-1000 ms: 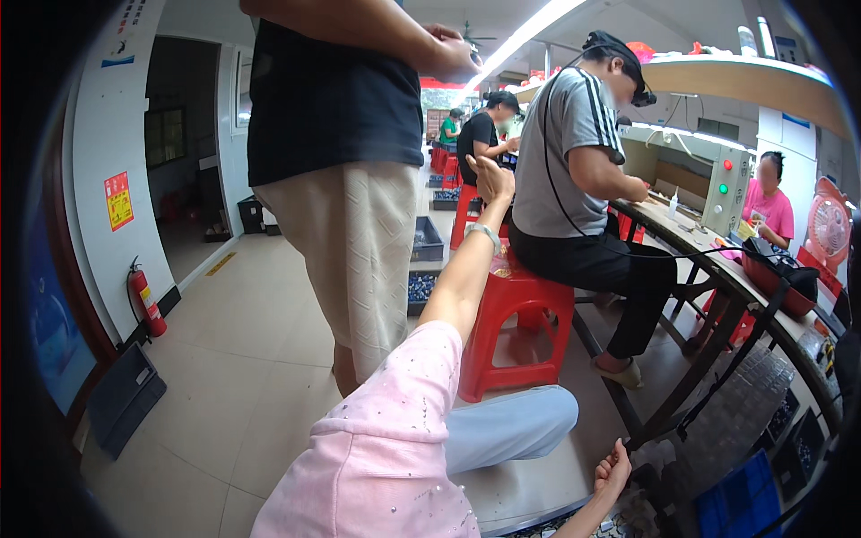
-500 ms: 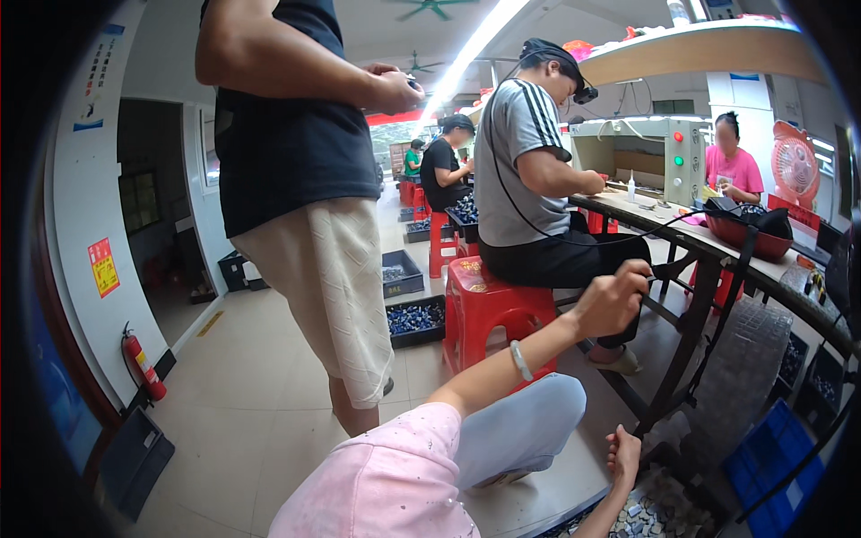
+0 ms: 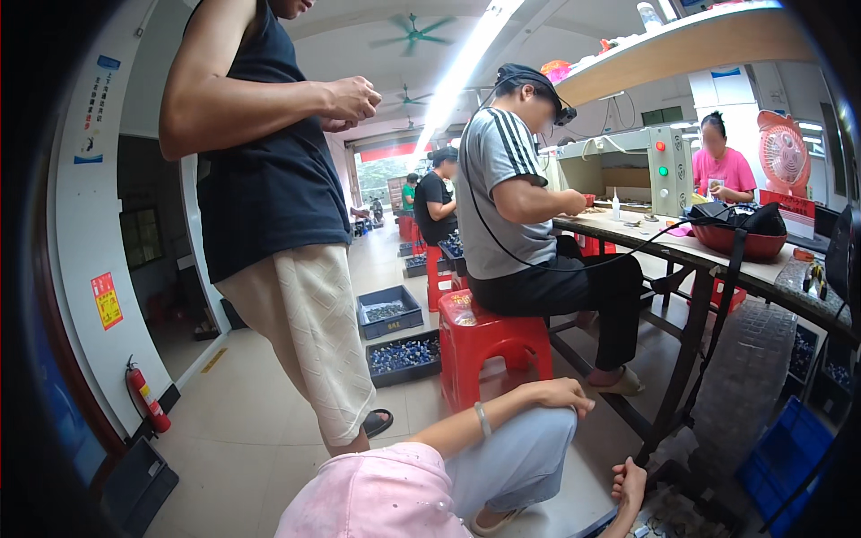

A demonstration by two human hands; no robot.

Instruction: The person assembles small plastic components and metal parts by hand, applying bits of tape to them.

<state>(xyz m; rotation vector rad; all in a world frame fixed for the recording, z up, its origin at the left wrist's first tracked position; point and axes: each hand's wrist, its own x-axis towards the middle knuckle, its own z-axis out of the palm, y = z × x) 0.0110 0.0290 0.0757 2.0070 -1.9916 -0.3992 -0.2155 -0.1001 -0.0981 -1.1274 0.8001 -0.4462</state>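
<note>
My left hand point(image 3: 563, 395), with a pale bangle point(image 3: 482, 420) on its wrist, rests on my raised knee in light blue jeans point(image 3: 525, 448). Its fingers are curled in and pressed together; whatever they may hold is hidden. Lower at the right, my right hand point(image 3: 630, 484) is closed with bent fingers, and I cannot make out anything in it. It hangs over a heap of small flat pale pieces point(image 3: 671, 518) at the lower edge, partly dark and cut off.
A red stool point(image 3: 489, 359) with a seated person stands ahead, beside a long workbench point(image 3: 673, 240). A person in a dark top point(image 3: 278, 179) stands at left. Floor trays point(image 3: 408, 372) hold small blue pieces. Blue crates point(image 3: 780, 457) lie at right; a fire extinguisher point(image 3: 148, 399) stands by the wall.
My left hand has come down from in front of the bench onto my knee. My right hand sits lower in the picture. The view has tilted upward, and the standing person's hands have moved left.
</note>
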